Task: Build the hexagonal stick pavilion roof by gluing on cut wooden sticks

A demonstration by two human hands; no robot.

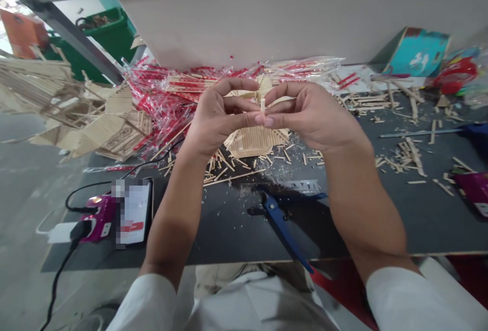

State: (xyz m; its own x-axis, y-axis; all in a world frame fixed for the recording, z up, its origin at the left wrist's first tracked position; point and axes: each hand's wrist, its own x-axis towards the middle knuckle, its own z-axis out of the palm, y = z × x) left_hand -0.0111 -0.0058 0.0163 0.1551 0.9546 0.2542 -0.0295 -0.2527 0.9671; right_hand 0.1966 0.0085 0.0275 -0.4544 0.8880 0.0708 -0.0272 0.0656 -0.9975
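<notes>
My left hand (219, 117) and my right hand (314, 117) meet at the fingertips over the middle of the table. Between the thumbs and fingers of both is a short wooden stick (263, 104), held roughly upright. Right behind and below them stands a small model built of wooden sticks (251, 143), with a flat slatted base; my fingers hide much of its upper part. Whether my fingertips touch the model cannot be made out. Nearer to me lies a blue-handled cutter (280, 224), its handles pointing over the table's front edge.
Red-and-clear chopstick wrappers (160, 97) heap up at the back left, beside larger stick models (110, 127). A phone (135, 214) and a purple power strip (99, 214) with cables lie front left. Cut stick pieces (414, 155) litter the right. A teal box (419, 54) stands behind.
</notes>
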